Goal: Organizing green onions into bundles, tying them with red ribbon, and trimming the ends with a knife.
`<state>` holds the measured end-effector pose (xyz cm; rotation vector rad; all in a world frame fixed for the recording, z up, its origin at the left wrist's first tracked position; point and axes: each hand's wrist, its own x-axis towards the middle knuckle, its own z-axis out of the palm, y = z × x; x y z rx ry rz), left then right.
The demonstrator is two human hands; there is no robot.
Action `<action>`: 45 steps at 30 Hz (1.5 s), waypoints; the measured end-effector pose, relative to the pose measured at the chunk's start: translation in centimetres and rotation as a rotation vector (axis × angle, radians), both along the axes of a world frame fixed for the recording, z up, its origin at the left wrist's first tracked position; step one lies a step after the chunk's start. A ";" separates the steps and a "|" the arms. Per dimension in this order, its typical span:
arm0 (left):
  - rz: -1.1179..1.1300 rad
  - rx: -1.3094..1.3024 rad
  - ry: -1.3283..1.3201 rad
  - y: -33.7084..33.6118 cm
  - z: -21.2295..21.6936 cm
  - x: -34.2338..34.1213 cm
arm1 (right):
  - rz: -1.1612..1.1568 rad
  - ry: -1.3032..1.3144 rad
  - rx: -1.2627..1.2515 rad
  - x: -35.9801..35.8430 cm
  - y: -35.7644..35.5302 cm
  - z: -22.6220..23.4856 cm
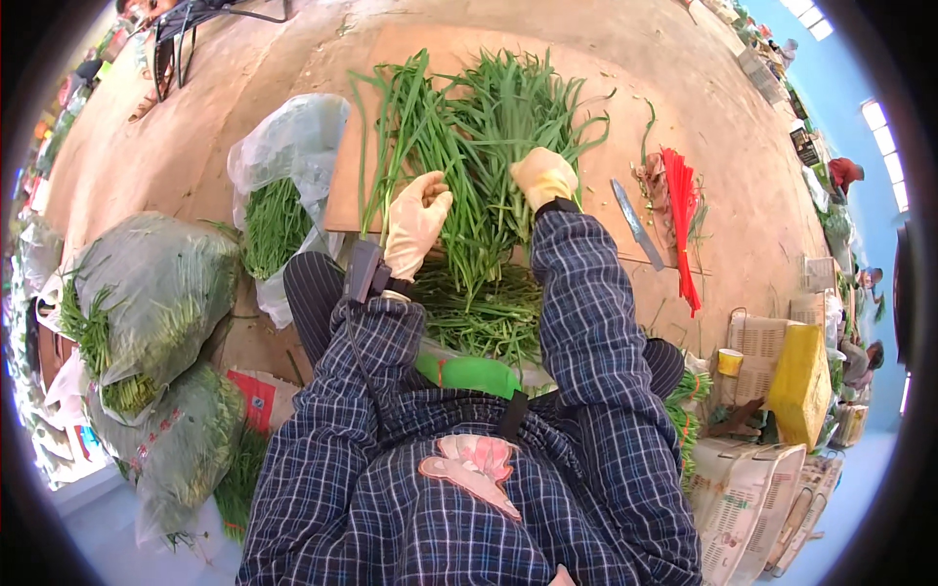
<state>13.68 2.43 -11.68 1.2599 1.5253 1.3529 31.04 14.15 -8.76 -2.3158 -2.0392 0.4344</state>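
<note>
1. I see the green chives (pixel 469 146) fanned on the cardboard sheet (pixel 625 166), long axis pointing away from me.
2. Left hand (pixel 415 227) spread flat on the stalks; right hand (pixel 544 178) curled over them, grip unclear.
3. Knife (pixel 636 224) lies right, nearer the right hand.

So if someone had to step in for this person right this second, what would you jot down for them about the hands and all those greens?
Left hand: gloved, resting flat on the long green stalks, fingers spread, gripping nothing.
Right hand: gloved, pressing on the same stalks farther right.
Stalks: fanned out on the brown board, with a loose heap nearer the knees.
Knife and red ties: on the board to the right, untouched.
Done: no tied bundle shows on the board.
Left: the fanned stalks lie loose; more greens sit in an open plastic bag and full bags on the left.
</note>
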 end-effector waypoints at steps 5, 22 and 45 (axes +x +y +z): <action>-0.148 -0.274 -0.354 -1.2 1.3 0.3 | -0.041 0.564 -0.044 4.5 -0.8 1.7; -0.142 -0.111 -0.650 -3.9 1.9 6.3 | -0.182 1.330 -0.194 4.2 -18.1 -0.8; 0.137 0.017 -0.327 0.3 1.7 -9.5 | 0.058 0.277 0.157 5.9 -8.1 2.7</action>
